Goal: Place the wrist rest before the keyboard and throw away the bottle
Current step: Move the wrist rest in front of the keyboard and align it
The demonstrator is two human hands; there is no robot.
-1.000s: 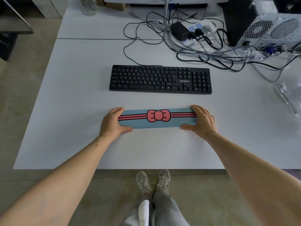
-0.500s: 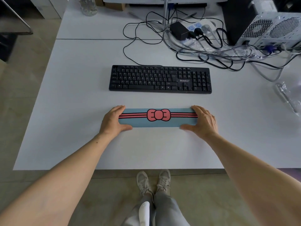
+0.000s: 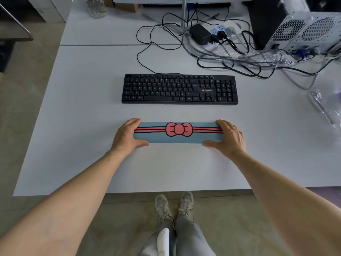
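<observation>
A light blue wrist rest (image 3: 177, 138) with a pink bow and pink stripes lies flat on the white desk (image 3: 77, 111), parallel to the black keyboard (image 3: 180, 89) and a short gap nearer to me than it. My left hand (image 3: 126, 135) grips its left end and my right hand (image 3: 229, 138) grips its right end, thumbs on the near edge. A clear plastic bottle (image 3: 96, 8) stands at the far left of the desk, its top cut off by the frame.
Tangled black cables (image 3: 212, 56), a power strip (image 3: 219, 31) and a computer tower (image 3: 304, 32) crowd the far right. Crumpled clear plastic (image 3: 324, 106) lies at the right edge. The desk's near edge runs just above my shoes (image 3: 174, 206).
Both hands have slid the wrist rest very slightly away from me, toward the keyboard. The grip on both ends is unchanged.
</observation>
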